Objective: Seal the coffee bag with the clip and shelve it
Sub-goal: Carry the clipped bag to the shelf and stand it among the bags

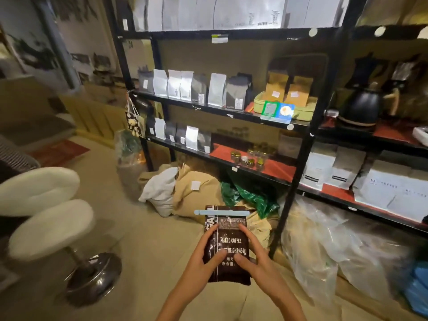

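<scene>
Gripping the dark coffee bag upright with both hands, near and low in the middle of the scene, above the floor and short of the shelving. Left hand clasping the bag's left edge, thumb lying across the printed front; right hand clasping the right edge, thumb likewise on the front. Sitting clamped across the bag's top, just under its upper edge: a pale blue clip, level and sticking out past both sides. Standing farther off and to the right: a black shelf rack carrying rows of white and grey bags. Lying on the floor beneath it: burlap sacks. Showing at near left: a white stool.
</scene>
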